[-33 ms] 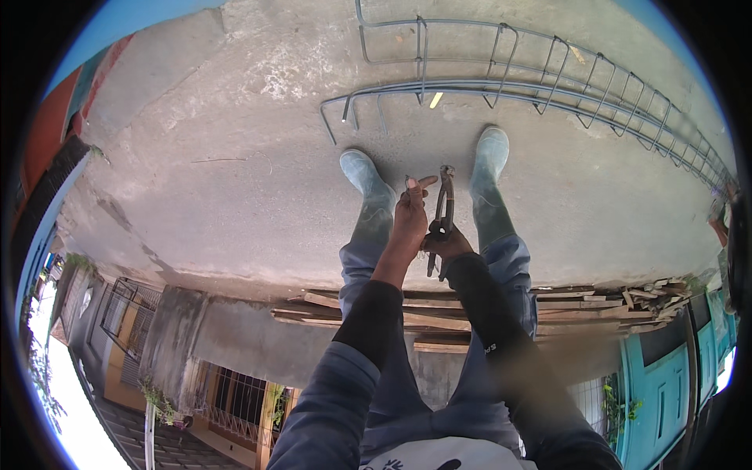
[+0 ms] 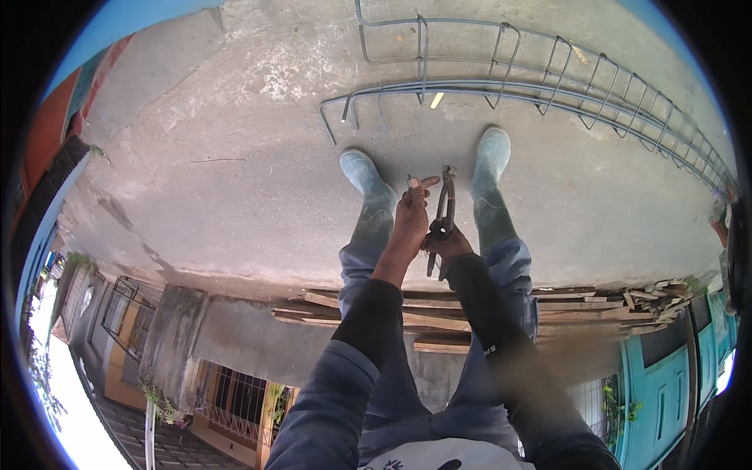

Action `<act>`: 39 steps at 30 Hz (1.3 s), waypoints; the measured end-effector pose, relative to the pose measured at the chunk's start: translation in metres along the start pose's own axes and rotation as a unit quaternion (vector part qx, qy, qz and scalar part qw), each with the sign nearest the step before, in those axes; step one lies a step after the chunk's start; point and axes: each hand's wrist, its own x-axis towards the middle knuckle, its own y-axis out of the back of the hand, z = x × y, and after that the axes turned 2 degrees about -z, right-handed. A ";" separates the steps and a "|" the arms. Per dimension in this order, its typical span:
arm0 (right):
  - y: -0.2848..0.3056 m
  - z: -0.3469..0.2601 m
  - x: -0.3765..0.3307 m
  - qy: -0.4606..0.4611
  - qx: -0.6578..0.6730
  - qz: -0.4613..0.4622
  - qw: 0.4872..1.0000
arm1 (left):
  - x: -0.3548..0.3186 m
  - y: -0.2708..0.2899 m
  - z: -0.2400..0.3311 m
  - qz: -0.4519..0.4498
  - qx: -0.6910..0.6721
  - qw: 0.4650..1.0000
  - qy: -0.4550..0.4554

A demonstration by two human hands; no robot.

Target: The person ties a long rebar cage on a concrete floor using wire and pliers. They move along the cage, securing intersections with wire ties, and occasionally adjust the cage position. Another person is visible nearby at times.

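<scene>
In front of my shins, my right hand (image 2: pixel 450 244) is wrapped round the handles of a pair of dark, worn pincers (image 2: pixel 446 196). Their jaws point away from me, toward the gap between my boots. Just left of the pincers is my left hand (image 2: pixel 411 211), closed, its thumb up and one finger reaching toward the tool. A thin, dark piece of wire (image 2: pixel 409 179) shows at its fingertips. Fine strands also show between the two hands. The palm side of the left hand is hidden, and the right fingers are partly covered by the handles.
Beyond my boots (image 2: pixel 492 149) a long steel rebar cage (image 2: pixel 540 90) with square stirrups curves off to the right on the concrete ground. A small yellow strip (image 2: pixel 436 100) lies beside its bars. Wooden planks (image 2: pixel 580 311) are stacked along the wall behind my legs.
</scene>
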 end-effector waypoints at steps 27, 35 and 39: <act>0.025 -0.052 0.023 -0.050 0.197 0.038 0.978 | 0.201 0.102 0.014 0.216 0.019 0.972 -0.095; 0.017 -0.053 0.022 -0.038 0.188 -0.006 0.981 | 0.195 0.118 0.000 0.417 0.199 0.883 -0.085; 0.024 -0.058 0.023 -0.036 0.183 0.024 0.982 | 0.166 0.098 0.006 0.442 0.241 0.846 -0.175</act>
